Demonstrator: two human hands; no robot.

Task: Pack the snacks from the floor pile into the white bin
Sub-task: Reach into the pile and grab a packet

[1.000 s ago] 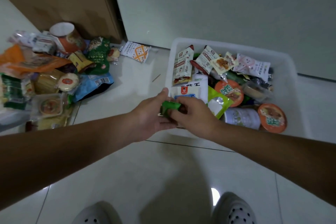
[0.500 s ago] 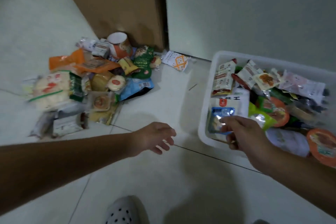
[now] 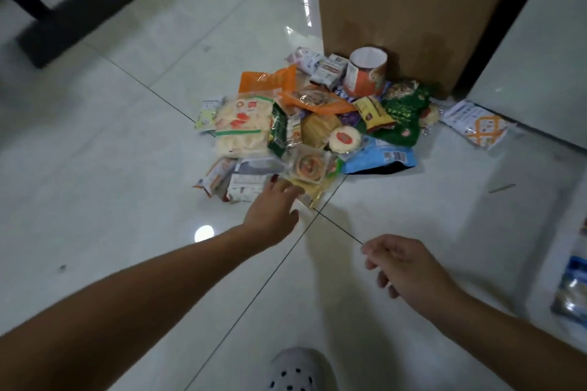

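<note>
The snack pile [image 3: 317,124] lies on the white tiled floor in front of a cardboard box. It holds packets, a round wafer pack, a blue bag and an orange paper cup [image 3: 365,74]. My left hand [image 3: 273,206] reaches out flat, fingertips at the pile's near edge over a clear yellow packet [image 3: 309,189]. My right hand [image 3: 400,267] hangs empty over the floor, fingers loosely curled. Only a corner of the white bin [image 3: 552,289] shows at the right edge, with a blue packet inside.
A tall cardboard box [image 3: 406,9] stands behind the pile, beside a pale wall panel [image 3: 540,57]. A lone white packet [image 3: 476,127] lies right of the pile. A dark furniture base [image 3: 79,9] sits far left. My white perforated shoe [image 3: 298,371] is at the bottom.
My right hand let go of the snack in the bin and pulled back empty. My left hand reached forward to the pile's near edge. The view swung left, away from the bin.
</note>
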